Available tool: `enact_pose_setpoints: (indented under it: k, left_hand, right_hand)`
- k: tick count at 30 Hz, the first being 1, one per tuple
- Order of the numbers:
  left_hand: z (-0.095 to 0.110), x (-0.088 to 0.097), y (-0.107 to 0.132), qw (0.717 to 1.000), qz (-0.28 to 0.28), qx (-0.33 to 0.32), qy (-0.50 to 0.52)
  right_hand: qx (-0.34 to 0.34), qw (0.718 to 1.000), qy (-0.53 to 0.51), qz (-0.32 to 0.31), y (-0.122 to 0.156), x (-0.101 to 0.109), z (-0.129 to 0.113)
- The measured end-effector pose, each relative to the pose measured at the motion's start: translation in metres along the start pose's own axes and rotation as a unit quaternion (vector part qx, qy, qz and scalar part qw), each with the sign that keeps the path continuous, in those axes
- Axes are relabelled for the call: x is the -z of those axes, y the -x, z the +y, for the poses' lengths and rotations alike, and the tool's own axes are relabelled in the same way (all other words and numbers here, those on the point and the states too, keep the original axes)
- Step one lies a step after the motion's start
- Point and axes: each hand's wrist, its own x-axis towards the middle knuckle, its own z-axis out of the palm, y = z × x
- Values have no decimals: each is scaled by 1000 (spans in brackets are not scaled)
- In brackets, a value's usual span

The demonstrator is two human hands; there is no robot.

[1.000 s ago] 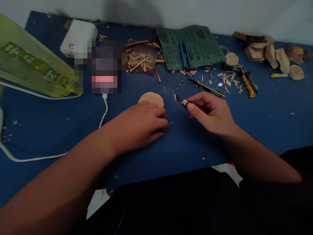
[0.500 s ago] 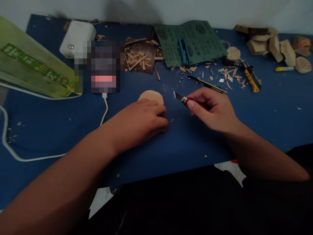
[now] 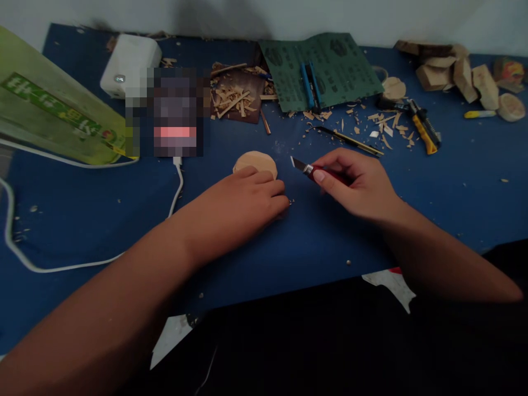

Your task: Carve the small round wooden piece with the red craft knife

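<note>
Wooden disc (image 3: 256, 159) on counter (image 3: 322, 242), already roundish, so rough outline looks done imo; no clue how much is left. Left hand (image 3: 256, 192) over near side, grip hidden, can't tell. Right hand's (image 3: 358, 182) grip wrapped round red-handled knife (image 3: 308, 169), blade off wood.

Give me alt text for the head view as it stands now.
The right hand holds a red-handled knife, its blade pointing left and not touching the round wood piece that the left hand partly covers on a blue table. Behind lie wood shavings, a green sheet with a blue tool on it, and a yellow cutter.
</note>
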Motion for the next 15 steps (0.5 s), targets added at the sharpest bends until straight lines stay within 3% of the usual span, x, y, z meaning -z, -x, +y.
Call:
enact_pose_setpoints:
  k: [7, 15]
  left_hand:
    - [4, -3, 0, 1000, 8, -7, 2]
    - [-5, 0, 0, 993, 76, 47, 73]
  right_hand:
    - [5, 1000, -9, 18, -1, 3, 0]
    - [11, 999, -27, 40, 1, 6, -8]
